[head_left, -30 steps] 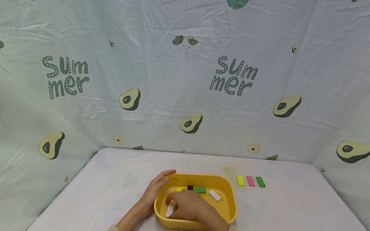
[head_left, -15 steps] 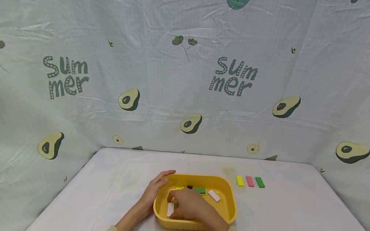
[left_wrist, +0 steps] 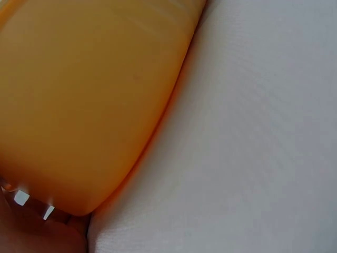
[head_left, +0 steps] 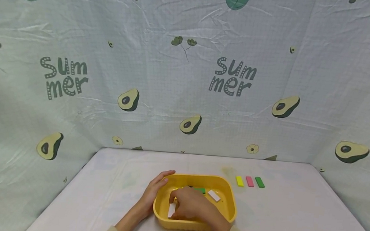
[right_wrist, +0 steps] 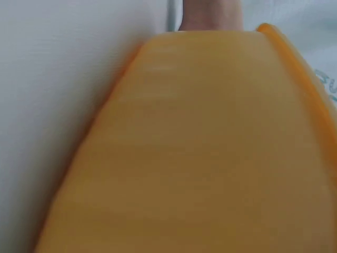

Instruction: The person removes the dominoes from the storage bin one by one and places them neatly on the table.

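Observation:
A yellow plastic basin [head_left: 195, 225] stands on the table in the head view. My left hand [head_left: 152, 192] rests along its left side, fingers fairly straight against the rim. Inside the basin, my right hand [head_left: 188, 205] pinches a white rectangular block [head_left: 171, 210] between thumb and curled fingers. Beyond that hand lies a green block [head_left: 201, 190], partly covered. A second white block [head_left: 214, 195] lies apart on the basin floor to the right. The left wrist view shows the basin's outer wall [left_wrist: 95, 95] with part of the left hand below; the right wrist view shows mostly wall.
Right of the basin, a yellow block [head_left: 239, 181], a pink block [head_left: 250, 181] and a green block [head_left: 260, 182] lie in a row on the pale tablecloth [head_left: 295, 213]. A printed curtain [head_left: 162, 73] hangs behind the table.
My right hand has shifted slightly right with the white block, and now covers the yellow blocks and most of the black one behind it. The left hand keeps its place.

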`<state>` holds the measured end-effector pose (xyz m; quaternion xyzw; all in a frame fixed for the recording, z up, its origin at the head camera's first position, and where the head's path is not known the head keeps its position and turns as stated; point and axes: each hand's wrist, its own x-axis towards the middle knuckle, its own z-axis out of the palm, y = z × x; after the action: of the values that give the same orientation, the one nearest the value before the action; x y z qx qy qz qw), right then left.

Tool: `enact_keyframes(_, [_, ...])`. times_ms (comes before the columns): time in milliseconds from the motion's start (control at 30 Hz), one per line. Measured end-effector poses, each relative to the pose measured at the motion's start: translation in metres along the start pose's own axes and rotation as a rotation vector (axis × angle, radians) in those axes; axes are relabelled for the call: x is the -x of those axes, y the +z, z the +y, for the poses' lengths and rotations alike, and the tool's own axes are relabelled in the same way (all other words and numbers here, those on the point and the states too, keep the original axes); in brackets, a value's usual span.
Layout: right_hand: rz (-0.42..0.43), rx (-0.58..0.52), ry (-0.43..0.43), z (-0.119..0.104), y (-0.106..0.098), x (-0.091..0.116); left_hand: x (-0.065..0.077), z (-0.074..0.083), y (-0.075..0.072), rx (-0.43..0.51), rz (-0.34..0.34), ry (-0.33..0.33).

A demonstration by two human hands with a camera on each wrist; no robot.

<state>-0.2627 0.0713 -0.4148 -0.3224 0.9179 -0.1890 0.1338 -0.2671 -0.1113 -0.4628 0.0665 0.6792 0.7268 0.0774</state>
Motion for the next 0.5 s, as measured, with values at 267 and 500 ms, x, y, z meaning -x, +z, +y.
enact_keyframes(267, [0.015,-0.014,0.000,-0.003,-0.018,0.009,0.001,0.001,0.000,-0.041,0.024,-0.001])
enact_keyframes(500, [0.025,-0.014,-0.014,-0.001,-0.037,0.018,-0.001,0.000,0.001,-0.036,0.027,-0.005])
